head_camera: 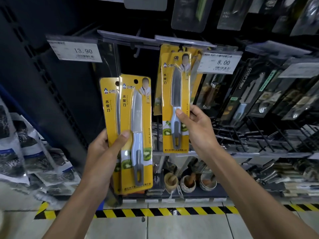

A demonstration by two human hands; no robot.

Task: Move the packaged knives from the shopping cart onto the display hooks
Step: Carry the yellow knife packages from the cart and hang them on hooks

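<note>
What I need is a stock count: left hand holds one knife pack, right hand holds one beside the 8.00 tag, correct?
Not quite: in the head view the left hand holds two packs, one fanned behind the other, not one. The right hand does hold one pack beside the 8.00 tag.

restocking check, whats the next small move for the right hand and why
Probably ease the single knife pack in the right hand back against the hung yellow packs, then let go: its top is level with theirs, though whether it is threaded cannot be told. The left hand holds two more packs waiting.
</note>
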